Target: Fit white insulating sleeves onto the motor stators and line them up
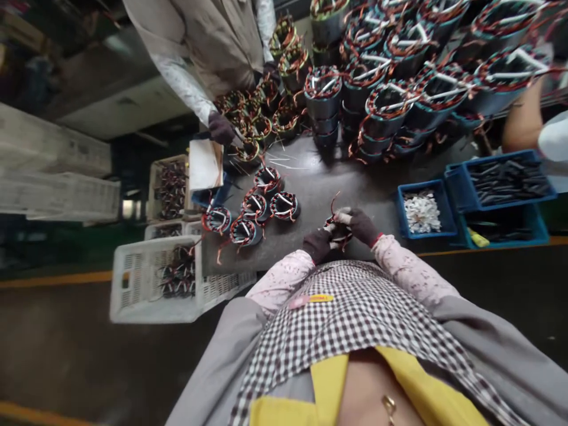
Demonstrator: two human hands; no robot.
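At the near edge of a dark table (319, 171), a small wire-wrapped ring (341, 239) sits between two gloved hands. The left hand (318, 244) curls its fingers around it; the right hand (358, 225) grips it with bent, nearly closed fingers. Five similar rings (290, 208) stand left. Right is a blue bin (432, 235) of white pieces (421, 213).

Smooth desk (322, 174) with a metallic gloss, shiny blue plastic bins (432, 235), matt plastic crate (137, 296), matt cloth gloves (364, 227), checked woven-cloth apron (355, 302), thin printed-cloth sleeves (412, 266), wire-wound rings (284, 207) with a coppery metallic glint, larger smooth-walled cylinders (384, 125), matt paper-like sheet (205, 165).
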